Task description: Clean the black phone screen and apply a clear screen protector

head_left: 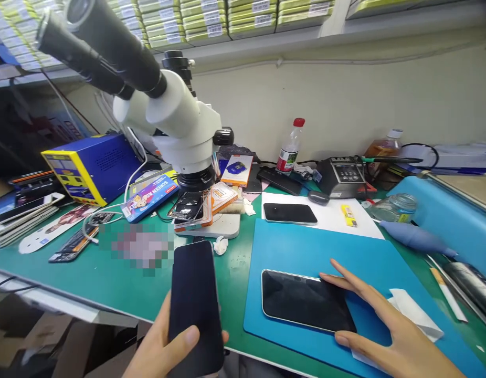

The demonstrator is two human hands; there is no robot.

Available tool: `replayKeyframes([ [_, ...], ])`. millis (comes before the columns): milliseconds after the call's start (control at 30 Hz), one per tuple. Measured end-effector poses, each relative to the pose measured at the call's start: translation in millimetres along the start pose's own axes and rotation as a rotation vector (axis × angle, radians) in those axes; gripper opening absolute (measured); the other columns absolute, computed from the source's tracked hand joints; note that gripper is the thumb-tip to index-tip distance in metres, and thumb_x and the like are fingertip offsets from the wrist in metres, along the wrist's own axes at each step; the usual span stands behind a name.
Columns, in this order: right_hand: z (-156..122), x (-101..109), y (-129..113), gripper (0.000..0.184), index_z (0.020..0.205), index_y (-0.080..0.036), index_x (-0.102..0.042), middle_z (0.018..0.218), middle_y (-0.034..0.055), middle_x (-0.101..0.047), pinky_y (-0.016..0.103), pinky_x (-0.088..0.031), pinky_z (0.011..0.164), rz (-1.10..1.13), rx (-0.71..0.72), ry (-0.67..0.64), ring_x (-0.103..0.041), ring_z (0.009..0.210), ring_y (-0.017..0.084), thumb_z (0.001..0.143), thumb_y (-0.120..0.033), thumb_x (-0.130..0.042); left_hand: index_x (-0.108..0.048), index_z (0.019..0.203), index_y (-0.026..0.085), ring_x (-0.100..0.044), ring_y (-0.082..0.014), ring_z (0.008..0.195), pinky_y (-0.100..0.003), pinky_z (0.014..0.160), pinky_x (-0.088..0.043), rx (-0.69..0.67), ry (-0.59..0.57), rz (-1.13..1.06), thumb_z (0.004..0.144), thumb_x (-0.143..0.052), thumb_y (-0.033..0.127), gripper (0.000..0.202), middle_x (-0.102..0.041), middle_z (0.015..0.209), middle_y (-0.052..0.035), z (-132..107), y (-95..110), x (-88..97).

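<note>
My left hand (pixel 164 349) is closed around the lower end of a black phone (pixel 194 299), holding it upright over the green table's front edge, thumb on its screen. My right hand (pixel 384 325) lies open and flat on a blue mat (pixel 306 247), its fingers spread against the right end of a second phone (pixel 306 300) that rests screen up on the mat. A folded white wipe (pixel 414 312) sits just right of that hand.
A white stereo microscope (pixel 176 121) stands at the back centre over a tray with a cracked phone (pixel 188 207). Behind the mat lie a third phone (pixel 290 212) on white paper, a soldering station (pixel 343 176), a red-capped bottle (pixel 290 147) and a glass jar (pixel 396 207).
</note>
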State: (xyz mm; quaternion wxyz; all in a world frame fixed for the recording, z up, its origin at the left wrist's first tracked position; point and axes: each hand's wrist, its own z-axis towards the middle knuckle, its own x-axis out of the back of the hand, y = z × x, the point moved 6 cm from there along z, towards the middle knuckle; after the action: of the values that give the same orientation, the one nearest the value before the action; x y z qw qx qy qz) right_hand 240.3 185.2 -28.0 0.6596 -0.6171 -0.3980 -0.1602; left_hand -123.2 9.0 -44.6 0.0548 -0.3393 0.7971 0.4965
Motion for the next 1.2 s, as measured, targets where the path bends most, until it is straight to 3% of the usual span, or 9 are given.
replayKeyframes([
  [133,6,-3,14,0.094,0.169,-0.043,-0.04,0.163,-0.0004,-0.061,0.043,-0.064,0.107,-0.024,0.054,0.032,-0.06,0.148,0.036,0.087,-0.075,-0.072,-0.029,0.173,0.035,-0.081,-0.0437,0.115,-0.048,0.083,-0.067,-0.049,-0.234,-0.128,0.091,-0.087,0.043,0.101,-0.082,0.122,-0.0124,1,6,-33.7],
  [233,7,-5,23,0.094,0.171,-0.049,-0.033,0.165,-0.0055,-0.057,0.044,-0.061,0.112,-0.051,0.039,0.012,-0.053,0.154,0.036,0.088,-0.078,-0.068,-0.038,0.171,0.031,-0.076,-0.0436,0.124,-0.053,0.096,-0.063,-0.11,-0.383,-0.103,0.091,-0.082,0.037,0.091,-0.08,0.128,-0.013,1,12,-42.0],
  [333,7,-6,27,0.094,0.171,-0.054,-0.027,0.168,-0.0094,-0.054,0.046,-0.06,0.113,-0.078,0.021,-0.006,-0.049,0.157,0.035,0.089,-0.081,-0.064,-0.032,0.173,0.03,-0.074,-0.0425,0.126,-0.057,0.1,-0.061,-0.097,-0.449,-0.061,0.09,-0.078,0.031,0.095,-0.078,0.13,-0.0135,2,11,-42.4],
  [433,8,-5,28,0.091,0.17,-0.054,-0.028,0.169,-0.0089,-0.053,0.048,-0.058,0.116,-0.1,0.024,-0.002,-0.048,0.158,0.035,0.09,-0.08,-0.063,-0.028,0.174,0.029,-0.071,-0.042,0.132,-0.058,0.105,-0.057,-0.063,-0.456,-0.05,0.087,-0.076,0.027,0.099,-0.077,0.135,-0.0148,2,11,-41.0],
  [667,10,-4,30,0.092,0.169,-0.057,-0.029,0.166,-0.0089,-0.056,0.057,-0.059,0.114,-0.122,0.063,0.03,-0.05,0.156,0.04,0.087,-0.081,-0.065,-0.043,0.167,0.031,-0.069,-0.038,0.136,-0.05,0.115,-0.049,-0.091,-0.488,-0.023,0.075,-0.083,0.015,0.101,-0.075,0.143,-0.0103,-7,17,-41.2],
  [833,10,-4,26,0.087,0.168,-0.058,-0.031,0.17,-0.0101,-0.051,0.058,-0.059,0.114,-0.144,0.058,0.011,-0.047,0.158,0.04,0.09,-0.079,-0.064,-0.051,0.159,0.029,-0.069,-0.037,0.136,-0.046,0.114,-0.048,-0.089,-0.471,0.026,0.073,-0.09,0.016,0.095,-0.077,0.14,-0.0101,-9,17,-38.2],
  [1033,14,-4,30,0.089,0.169,-0.052,-0.035,0.167,-0.0063,-0.055,0.054,-0.065,0.106,-0.153,0.093,0.042,-0.052,0.154,0.042,0.089,-0.077,-0.065,-0.049,0.161,0.031,-0.069,-0.0368,0.137,-0.047,0.115,-0.049,-0.089,-0.454,0.023,0.071,-0.093,0.015,0.101,-0.077,0.14,-0.0106,-9,18,-35.7],
  [1200,7,-5,20,0.092,0.169,-0.054,-0.033,0.164,-0.0081,-0.058,0.056,-0.06,0.113,-0.108,0.062,0.027,-0.053,0.154,0.039,0.087,-0.08,-0.066,-0.035,0.171,0.031,-0.072,-0.037,0.134,-0.047,0.114,-0.051,-0.091,-0.367,0.027,0.07,-0.1,0.023,0.12,-0.077,0.141,-0.0142,-10,10,-23.4],
])
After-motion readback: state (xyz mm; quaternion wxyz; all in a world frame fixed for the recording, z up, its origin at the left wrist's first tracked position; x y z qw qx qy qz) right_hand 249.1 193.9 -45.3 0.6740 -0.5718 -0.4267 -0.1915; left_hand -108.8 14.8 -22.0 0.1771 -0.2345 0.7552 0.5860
